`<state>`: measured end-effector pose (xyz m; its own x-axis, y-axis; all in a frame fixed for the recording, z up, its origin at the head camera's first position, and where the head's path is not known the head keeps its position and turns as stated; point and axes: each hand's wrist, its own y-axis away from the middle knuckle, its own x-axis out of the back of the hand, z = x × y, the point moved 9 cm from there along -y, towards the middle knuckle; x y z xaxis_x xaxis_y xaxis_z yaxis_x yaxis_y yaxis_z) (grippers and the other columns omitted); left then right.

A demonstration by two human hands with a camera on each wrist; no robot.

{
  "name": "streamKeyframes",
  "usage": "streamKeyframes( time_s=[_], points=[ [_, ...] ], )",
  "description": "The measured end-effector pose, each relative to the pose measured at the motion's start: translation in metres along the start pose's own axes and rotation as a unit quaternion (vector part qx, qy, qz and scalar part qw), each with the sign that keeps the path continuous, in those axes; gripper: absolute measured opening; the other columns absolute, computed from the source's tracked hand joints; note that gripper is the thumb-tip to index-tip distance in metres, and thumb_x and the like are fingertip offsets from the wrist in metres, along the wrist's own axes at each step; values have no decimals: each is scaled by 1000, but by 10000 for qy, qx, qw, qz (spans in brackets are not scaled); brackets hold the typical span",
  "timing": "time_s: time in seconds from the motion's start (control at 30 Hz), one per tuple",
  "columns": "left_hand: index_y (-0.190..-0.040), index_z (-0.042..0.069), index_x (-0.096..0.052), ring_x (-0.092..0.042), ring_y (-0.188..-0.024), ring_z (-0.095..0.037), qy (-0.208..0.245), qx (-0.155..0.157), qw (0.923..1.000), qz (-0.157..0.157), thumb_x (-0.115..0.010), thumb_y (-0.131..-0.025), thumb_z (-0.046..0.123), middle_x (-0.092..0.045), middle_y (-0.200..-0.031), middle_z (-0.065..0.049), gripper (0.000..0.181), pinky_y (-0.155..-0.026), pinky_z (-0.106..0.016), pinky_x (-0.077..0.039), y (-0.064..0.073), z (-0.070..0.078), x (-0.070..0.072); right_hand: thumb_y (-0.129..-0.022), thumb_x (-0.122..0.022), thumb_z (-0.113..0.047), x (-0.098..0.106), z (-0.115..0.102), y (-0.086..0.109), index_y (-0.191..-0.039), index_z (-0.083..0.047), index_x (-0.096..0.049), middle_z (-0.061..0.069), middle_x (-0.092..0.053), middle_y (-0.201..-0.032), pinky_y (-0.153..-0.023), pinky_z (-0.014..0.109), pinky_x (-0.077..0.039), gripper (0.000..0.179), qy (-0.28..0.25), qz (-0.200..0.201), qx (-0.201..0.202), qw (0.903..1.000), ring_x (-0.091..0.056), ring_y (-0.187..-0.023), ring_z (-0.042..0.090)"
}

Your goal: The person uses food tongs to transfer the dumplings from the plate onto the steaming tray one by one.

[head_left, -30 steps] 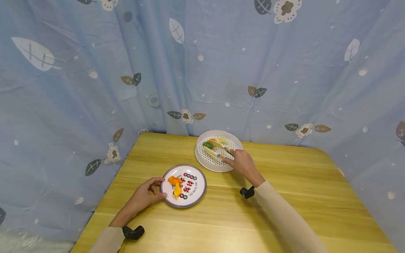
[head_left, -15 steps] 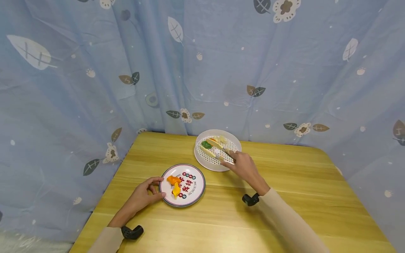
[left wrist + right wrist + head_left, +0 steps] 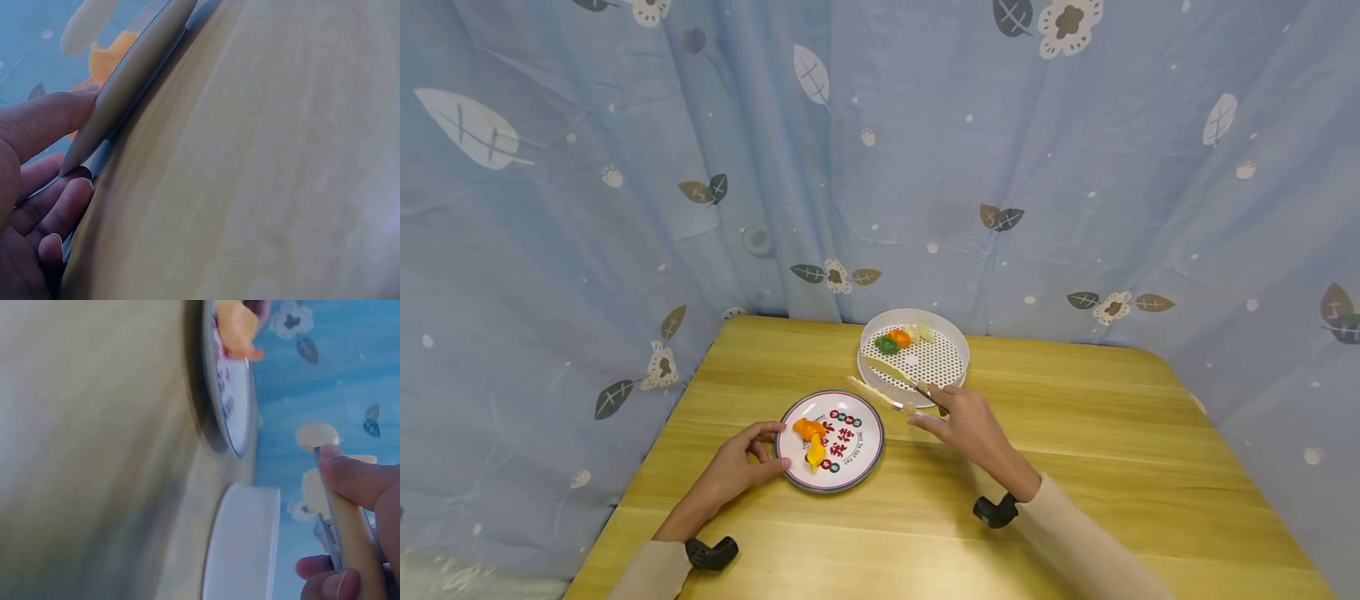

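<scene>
Tongs (image 3: 889, 369), arms apart, I see gripped in the right hand (image 3: 973, 425) beside the plate (image 3: 867, 429) whose rim the left hand (image 3: 737, 462) pinches.

Red-lettered white plate (image 3: 803, 411); white basket (image 3: 910, 317); blue leaf-print curtain (image 3: 925, 167); tongs (image 3: 886, 370), blurred, seemingly cream.

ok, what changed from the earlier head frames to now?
The right hand pulled the tongs back toward the body, their tips swinging leftward, away from the green piece; nothing is between them now. Stayed put: the green piece in the white strainer, the left hand holding the plate, and the orange piece and yellow piece on it.
</scene>
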<state>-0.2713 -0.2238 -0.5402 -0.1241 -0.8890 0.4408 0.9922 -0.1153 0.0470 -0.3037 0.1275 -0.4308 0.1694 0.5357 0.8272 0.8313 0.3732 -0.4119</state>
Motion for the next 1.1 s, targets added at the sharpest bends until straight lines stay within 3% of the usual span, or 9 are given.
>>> streamKeyframes(
  time_s=[0.33,0.67,1.1],
  points=[
    [-136,21,-63,-56,-86,-22,-47,-31,10000,27,-88,-83,34,-62,-117,-8,60,-75,-29,-44,-1,3,0,-85,-81,-52,-11,-27,25,-128,-9,-74,2,-57,-71,-53,22,-36,61,-135,-260,345,9990,-40,-60,6],
    [-136,19,-63,-55,-87,-23,0,-47,10000,12,-88,-83,33,-61,-119,-10,60,-76,-29,-44,-1,2,0,-87,-76,-56,-28,-51,48,-127,-12,-74,-4,-57,-73,-56,19,-40,60,-86,-499,718,9961,-41,-60,2],
    [-135,19,-63,-54,-85,-23,22,-109,9999,52,-89,-82,32,-62,-116,-9,60,-74,-29,-43,0,4,1,-84,-82,-50,-42,-60,64,-122,-12,-76,-3,-57,-72,-55,19,-38,55,-341,-583,828,9943,-40,-61,2]
  ],
)
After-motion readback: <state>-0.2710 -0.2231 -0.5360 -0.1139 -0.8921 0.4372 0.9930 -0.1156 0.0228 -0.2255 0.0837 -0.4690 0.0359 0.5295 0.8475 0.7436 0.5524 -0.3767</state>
